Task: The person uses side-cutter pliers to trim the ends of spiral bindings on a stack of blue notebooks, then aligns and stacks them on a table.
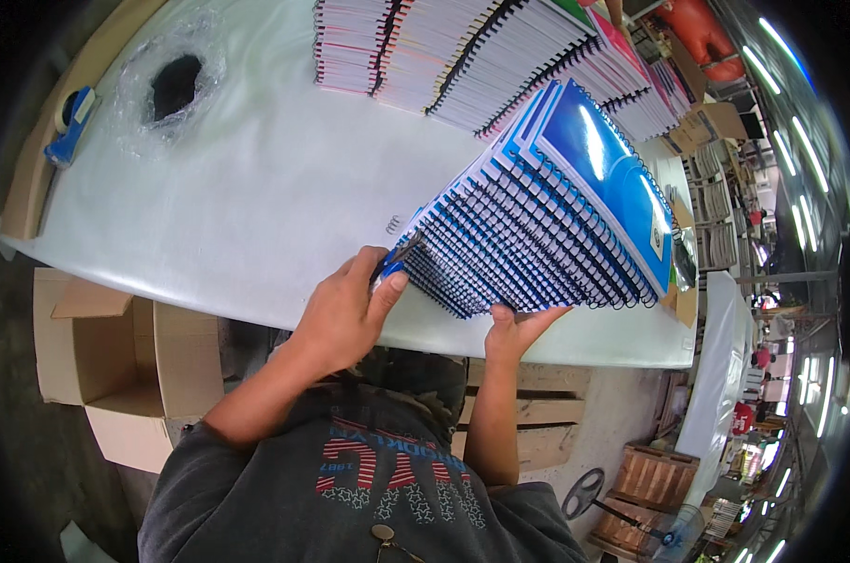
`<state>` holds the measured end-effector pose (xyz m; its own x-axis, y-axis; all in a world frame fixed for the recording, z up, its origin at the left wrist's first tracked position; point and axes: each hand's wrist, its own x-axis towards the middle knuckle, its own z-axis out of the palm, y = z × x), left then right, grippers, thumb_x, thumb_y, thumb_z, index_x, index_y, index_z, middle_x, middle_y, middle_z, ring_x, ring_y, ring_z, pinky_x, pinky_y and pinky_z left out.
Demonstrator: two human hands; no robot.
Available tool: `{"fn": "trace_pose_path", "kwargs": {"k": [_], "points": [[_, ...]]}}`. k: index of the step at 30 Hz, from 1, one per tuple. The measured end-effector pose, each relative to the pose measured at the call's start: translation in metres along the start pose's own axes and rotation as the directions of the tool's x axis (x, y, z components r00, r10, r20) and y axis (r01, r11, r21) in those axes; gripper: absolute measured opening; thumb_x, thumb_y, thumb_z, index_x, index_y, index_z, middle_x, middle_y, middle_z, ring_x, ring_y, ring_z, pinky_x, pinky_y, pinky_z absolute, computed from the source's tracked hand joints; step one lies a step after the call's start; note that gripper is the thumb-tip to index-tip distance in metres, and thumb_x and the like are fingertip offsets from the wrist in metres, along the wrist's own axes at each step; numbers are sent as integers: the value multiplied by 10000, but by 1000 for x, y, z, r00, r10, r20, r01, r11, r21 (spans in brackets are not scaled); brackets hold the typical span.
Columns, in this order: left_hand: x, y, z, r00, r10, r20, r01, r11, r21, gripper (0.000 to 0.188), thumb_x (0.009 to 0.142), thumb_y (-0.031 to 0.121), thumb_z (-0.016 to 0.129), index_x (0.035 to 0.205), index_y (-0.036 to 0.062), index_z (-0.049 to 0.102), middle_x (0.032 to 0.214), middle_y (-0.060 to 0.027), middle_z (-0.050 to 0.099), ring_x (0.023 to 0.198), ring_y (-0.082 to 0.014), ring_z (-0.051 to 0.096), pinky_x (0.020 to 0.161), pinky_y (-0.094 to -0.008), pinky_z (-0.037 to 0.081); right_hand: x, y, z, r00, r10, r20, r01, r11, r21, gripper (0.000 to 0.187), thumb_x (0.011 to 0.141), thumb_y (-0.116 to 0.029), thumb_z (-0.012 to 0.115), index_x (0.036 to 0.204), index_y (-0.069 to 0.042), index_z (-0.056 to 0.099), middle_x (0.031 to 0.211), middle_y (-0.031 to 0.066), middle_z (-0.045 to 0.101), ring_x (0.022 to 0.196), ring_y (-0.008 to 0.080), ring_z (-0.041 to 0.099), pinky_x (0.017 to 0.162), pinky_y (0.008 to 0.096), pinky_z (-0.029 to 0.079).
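Note:
My left hand is closed round a pair of pliers with blue handles and dark jaws. The jaws are at the left ends of the coil bindings on a tall stack of spiral notebooks. These notebooks have blue covers, white pages and dark coils, and the bound side faces me. My right hand lies against the near edge of the stack, with the thumb up and the fingers stretched to the right, partly hidden. A small cut piece of coil rests on the table just left of the stack.
More coil-bound books stand in rows along the far side of the pale table. A roll of clear film and a blue tape dispenser are at the left. Below the table edge sits an open cardboard box; a fan stands at lower right.

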<state>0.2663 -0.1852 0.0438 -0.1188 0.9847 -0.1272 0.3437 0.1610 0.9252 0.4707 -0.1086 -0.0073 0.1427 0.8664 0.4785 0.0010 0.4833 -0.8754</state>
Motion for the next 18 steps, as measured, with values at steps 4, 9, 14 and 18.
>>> {"fn": "trace_pose_path", "kwargs": {"k": [4, 9, 14, 18], "points": [[3, -13, -4, 857, -72, 510, 493, 404, -771, 513, 956, 476, 322, 1165, 34, 479, 845, -121, 583, 800, -259, 609, 697, -365, 480, -5, 6, -1, 999, -5, 41, 8, 997, -79, 1290, 533, -340, 878, 1412, 6, 0, 1408, 168, 203, 1286, 278, 253, 1078, 394, 182], [3, -14, -10, 789, -32, 613, 598, 272, -754, 523, 955, 487, 313, 1131, 27, 488, 836, -118, 575, 786, -255, 601, 678, -367, 485, -13, 7, -7, 998, -13, 53, 35, 899, -436, 1241, 614, -442, 807, 1403, 72, -2, 1455, 233, 101, 1351, 316, 127, 1103, 414, 87], [-2, -1, 4, 996, 55, -67, -44, 986, 159, 490, 963, 453, 343, 1108, 9, 494, 875, -116, 586, 795, -229, 599, 678, -350, 451, -9, 4, 7, 999, 6, 41, 1, 986, -169, 1164, 659, -349, 782, 1401, 70, -11, 1446, 235, 99, 1334, 310, 181, 1101, 397, 119], [4, -29, 2, 943, -13, 333, 211, 796, -567, 501, 958, 464, 326, 1135, 25, 492, 938, -105, 589, 861, -229, 607, 715, -373, 484, -24, 25, -7, 986, -135, 98, 165, 884, -437, 1158, 653, -310, 793, 1396, 82, -3, 1447, 236, 110, 1334, 310, 174, 1103, 404, 73]]}}
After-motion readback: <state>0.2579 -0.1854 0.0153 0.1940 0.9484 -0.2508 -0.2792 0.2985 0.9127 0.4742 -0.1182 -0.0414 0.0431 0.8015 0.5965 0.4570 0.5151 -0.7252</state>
